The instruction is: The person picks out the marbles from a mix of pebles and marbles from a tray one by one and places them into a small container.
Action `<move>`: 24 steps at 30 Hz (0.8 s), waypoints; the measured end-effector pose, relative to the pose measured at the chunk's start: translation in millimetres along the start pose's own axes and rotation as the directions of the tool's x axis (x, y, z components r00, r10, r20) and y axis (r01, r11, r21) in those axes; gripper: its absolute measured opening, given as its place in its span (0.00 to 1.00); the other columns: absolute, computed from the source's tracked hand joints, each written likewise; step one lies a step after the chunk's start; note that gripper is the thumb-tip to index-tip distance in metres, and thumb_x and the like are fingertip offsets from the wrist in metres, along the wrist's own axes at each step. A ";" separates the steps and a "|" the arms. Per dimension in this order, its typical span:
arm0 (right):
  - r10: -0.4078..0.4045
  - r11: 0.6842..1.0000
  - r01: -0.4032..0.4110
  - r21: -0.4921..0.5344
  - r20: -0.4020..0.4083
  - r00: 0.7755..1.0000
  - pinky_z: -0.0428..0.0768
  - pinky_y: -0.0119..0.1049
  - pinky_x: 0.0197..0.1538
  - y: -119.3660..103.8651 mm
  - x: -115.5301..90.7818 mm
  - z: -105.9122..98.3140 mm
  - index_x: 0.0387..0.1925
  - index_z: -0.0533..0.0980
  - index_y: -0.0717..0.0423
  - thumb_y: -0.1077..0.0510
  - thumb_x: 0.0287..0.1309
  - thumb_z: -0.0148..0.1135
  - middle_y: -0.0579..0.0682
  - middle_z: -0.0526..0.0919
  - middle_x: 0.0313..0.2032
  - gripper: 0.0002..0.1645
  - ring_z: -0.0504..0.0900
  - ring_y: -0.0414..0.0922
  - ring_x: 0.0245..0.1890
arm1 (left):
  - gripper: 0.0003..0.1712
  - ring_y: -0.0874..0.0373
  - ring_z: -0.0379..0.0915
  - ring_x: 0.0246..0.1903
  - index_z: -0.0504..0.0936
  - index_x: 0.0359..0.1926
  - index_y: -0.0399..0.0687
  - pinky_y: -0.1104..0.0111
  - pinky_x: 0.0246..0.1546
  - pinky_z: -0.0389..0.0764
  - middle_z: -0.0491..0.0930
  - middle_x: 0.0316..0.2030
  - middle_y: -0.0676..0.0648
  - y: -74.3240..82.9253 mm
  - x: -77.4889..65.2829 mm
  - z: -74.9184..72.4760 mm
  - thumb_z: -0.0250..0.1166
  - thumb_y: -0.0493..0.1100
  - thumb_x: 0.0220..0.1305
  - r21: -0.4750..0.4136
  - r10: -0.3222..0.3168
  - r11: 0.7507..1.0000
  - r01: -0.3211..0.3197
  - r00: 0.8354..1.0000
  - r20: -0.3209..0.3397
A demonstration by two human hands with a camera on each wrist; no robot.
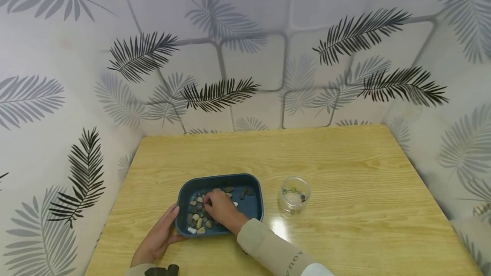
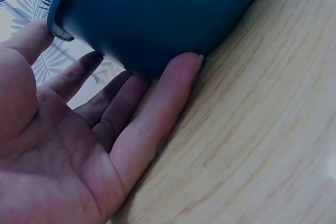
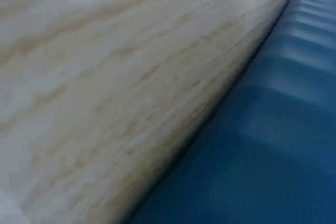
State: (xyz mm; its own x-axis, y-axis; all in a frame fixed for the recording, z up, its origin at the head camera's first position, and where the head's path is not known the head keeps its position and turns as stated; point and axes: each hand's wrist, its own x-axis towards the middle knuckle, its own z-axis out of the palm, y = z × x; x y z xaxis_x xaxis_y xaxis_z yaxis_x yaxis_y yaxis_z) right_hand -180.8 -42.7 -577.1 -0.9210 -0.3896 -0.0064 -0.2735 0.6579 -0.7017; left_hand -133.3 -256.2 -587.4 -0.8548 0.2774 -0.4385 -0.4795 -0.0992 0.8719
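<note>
My left hand point(image 1: 159, 233) rests against the left end of a dark blue tray point(image 1: 258, 186). Thumb and fingers point(image 2: 181, 72) spread along its outer wall in the left wrist view, rather relaxed. Over the near rim reaches my right hand point(image 1: 221, 207), fingers bent down among small stones point(image 1: 200, 223) inside. Its fingertips are partly hidden, and I cannot tell whether they hold a stone. The stones are grey, brown, tan and white, most of them in the left half. The right wrist view shows the tray's ribbed outer side point(image 3: 273, 129) instead of the right hand's fingers.
To the right of the tray stands a clear round cup point(image 1: 294, 195) with small coloured spots on it. Both sit on a light wood-grain table point(image 1: 356, 208). Behind the table rises a leaf-patterned wall covering point(image 1: 253, 67).
</note>
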 end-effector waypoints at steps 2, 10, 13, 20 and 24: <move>0.001 1.000 -0.001 -0.003 -0.001 1.000 0.74 0.27 0.32 0.1 0.6 0.7 0.35 0.80 0.53 0.60 0.58 0.61 0.43 0.75 0.31 0.04 0.72 0.37 0.32 | 0.34 0.45 0.58 0.61 0.50 0.71 0.56 0.44 0.46 0.73 0.50 0.68 0.42 -0.2 -0.4 0.2 0.44 0.60 0.70 0.003 -0.001 1.000 0.001 1.000 -0.010; 0.016 0.999 -0.016 -0.047 0.012 1.000 0.74 0.27 0.32 -1.6 1.4 -0.3 0.36 0.81 0.52 0.59 0.57 0.62 0.42 0.75 0.31 0.05 0.72 0.37 0.32 | 0.33 0.45 0.59 0.60 0.51 0.71 0.57 0.44 0.46 0.73 0.50 0.68 0.43 -0.2 -0.2 0.5 0.44 0.60 0.70 -0.004 -0.003 1.000 0.003 1.000 -0.026; 0.024 0.998 -0.023 -0.051 0.013 1.000 0.73 0.27 0.31 -2.0 1.1 -1.1 0.36 0.80 0.52 0.60 0.57 0.62 0.42 0.75 0.31 0.05 0.72 0.36 0.31 | 0.34 0.46 0.59 0.60 0.51 0.71 0.57 0.44 0.46 0.74 0.50 0.68 0.43 -0.2 -0.1 0.7 0.45 0.60 0.70 -0.003 -0.003 1.000 0.003 1.000 -0.026; 0.043 0.999 -0.043 -0.029 -0.007 0.999 0.73 0.27 0.30 -2.2 -1.3 -2.3 0.37 0.81 0.52 0.60 0.57 0.61 0.43 0.76 0.33 0.06 0.72 0.36 0.30 | 0.34 0.46 0.61 0.59 0.51 0.71 0.55 0.45 0.46 0.74 0.50 0.68 0.42 -0.5 -0.7 0.7 0.45 0.61 0.70 0.006 -0.003 1.000 0.003 1.000 -0.025; 0.043 0.999 -0.044 -0.025 -0.028 0.999 0.73 0.27 0.29 -1.6 -1.8 -2.0 0.38 0.81 0.51 0.60 0.58 0.60 0.43 0.76 0.33 0.07 0.73 0.36 0.30 | 0.35 0.45 0.61 0.59 0.51 0.71 0.55 0.45 0.46 0.74 0.50 0.68 0.42 0.4 -1.6 0.9 0.45 0.61 0.69 0.013 0.000 1.000 0.000 1.000 -0.019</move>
State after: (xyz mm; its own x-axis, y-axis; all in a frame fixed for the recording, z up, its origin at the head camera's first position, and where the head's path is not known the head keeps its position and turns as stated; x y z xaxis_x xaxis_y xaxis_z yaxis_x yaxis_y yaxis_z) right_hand -179.2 -41.8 -574.5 -0.9393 -0.3427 -0.0167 -0.2397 0.6903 -0.6827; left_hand -131.9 -255.9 -586.1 -0.8583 0.2593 -0.4428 -0.4772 -0.0863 0.8745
